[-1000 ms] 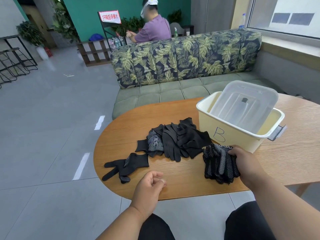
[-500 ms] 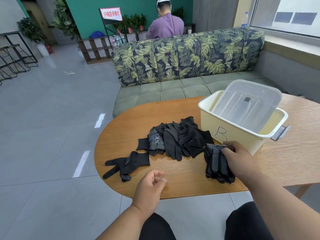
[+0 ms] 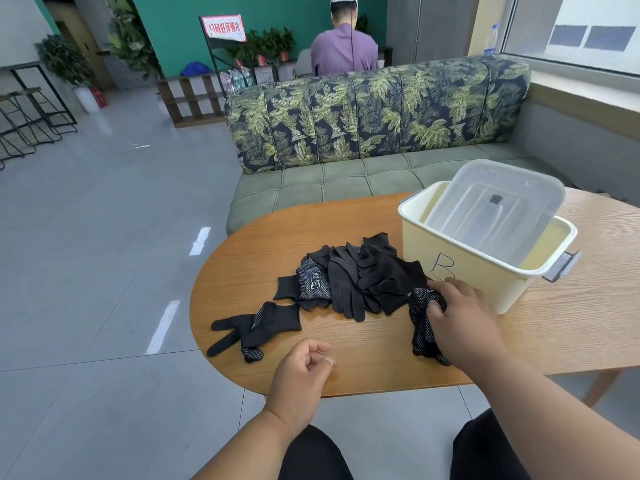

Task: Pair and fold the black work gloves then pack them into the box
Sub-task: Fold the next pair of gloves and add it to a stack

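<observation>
Fingers of your right hand curl over the dotted glove bundle, pinning it to the table right against the front of the cream box marked B. Your left hand sits at the near table edge, curled into a loose fist with nothing in it. Just left of the bundle, the main pile of black gloves lies heaped, its right edge touching the box. One loose pair lies apart toward the table's left end, fingers pointing off the edge. A clear lid sits tilted inside the box. Behind it all, the leaf-print sofa.
</observation>
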The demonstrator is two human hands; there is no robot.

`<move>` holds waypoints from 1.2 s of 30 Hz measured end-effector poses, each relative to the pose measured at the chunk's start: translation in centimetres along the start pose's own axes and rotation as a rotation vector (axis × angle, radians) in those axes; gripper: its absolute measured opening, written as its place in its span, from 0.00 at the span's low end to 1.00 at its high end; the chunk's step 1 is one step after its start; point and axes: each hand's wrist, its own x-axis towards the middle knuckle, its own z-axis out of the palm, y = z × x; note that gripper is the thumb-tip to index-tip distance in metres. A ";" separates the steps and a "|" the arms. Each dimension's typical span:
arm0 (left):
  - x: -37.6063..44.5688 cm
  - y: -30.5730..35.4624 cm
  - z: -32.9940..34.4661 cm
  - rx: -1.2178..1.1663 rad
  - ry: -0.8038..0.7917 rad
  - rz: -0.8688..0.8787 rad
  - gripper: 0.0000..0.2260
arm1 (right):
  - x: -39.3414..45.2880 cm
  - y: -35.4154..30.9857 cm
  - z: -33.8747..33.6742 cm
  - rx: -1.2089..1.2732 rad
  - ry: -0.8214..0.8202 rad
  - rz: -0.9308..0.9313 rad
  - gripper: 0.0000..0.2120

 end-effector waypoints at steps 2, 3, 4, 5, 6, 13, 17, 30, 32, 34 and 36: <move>0.0 0.0 0.0 0.005 0.001 0.002 0.11 | -0.2 -0.3 0.1 -0.098 0.081 -0.068 0.21; 0.1 0.0 0.0 0.006 0.003 0.004 0.10 | -0.3 -0.6 0.1 -0.134 0.128 -0.116 0.21; 0.1 -0.1 0.0 0.005 0.004 0.002 0.08 | -0.6 -1.0 0.1 -0.156 0.163 -0.167 0.20; 0.2 -0.1 0.0 0.004 0.003 0.000 0.07 | -0.9 -1.4 0.2 -0.163 0.185 -0.217 0.19; 0.2 -0.2 0.0 0.008 0.000 -0.003 0.07 | -1.2 -2.0 0.3 -0.161 0.188 -0.262 0.19; 0.4 -0.3 0.1 -0.004 0.006 -0.006 0.07 | -3.2 -6.7 2.9 -0.305 -0.176 -0.459 0.21; 0.3 -0.1 0.1 -0.010 0.002 -0.011 0.07 | -2.3 -8.6 4.9 -0.461 -0.396 -0.388 0.22; 0.4 0.1 -0.4 -0.065 -0.037 -0.005 0.08 | -1.3 -9.2 7.6 -0.416 -0.450 -0.269 0.34; 0.5 0.0 -0.3 -0.101 -0.027 -0.018 0.07 | -2.1 -9.4 7.4 -0.311 -0.425 -0.301 0.33; 0.7 0.0 -0.3 -0.186 -0.016 -0.051 0.07 | -3.0 -9.7 7.2 -0.205 -0.408 -0.330 0.32; 0.8 0.4 -0.3 -0.255 -0.001 -0.074 0.07 | -3.7 -9.8 6.7 -0.108 -0.423 -0.334 0.32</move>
